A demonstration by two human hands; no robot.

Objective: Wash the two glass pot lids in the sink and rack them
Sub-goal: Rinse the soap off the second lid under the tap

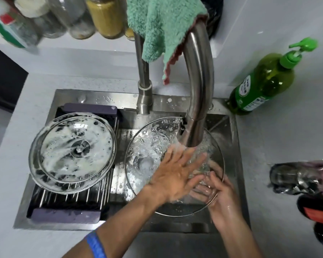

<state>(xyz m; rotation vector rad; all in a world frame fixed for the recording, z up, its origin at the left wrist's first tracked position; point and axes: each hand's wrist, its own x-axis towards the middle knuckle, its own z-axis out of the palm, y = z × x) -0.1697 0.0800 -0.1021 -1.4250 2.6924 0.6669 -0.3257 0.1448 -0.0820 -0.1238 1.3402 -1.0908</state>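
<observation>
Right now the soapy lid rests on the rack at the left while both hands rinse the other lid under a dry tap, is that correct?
Not quite: the tap is running, not dry. The head view shows water pouring onto the lid held by the left hand and right hand. The soapy lid does rest on the rack.

A home kitchen: a steel sink [233, 138] set into a pale counter [280, 138], a tall tap [199, 75] with a green cloth [160, 25] draped over it, a dish-soap pump bottle [263, 82] beside it, jars [104, 15] on a shelf above, and a drying rack [73, 196] across the basin.
</observation>
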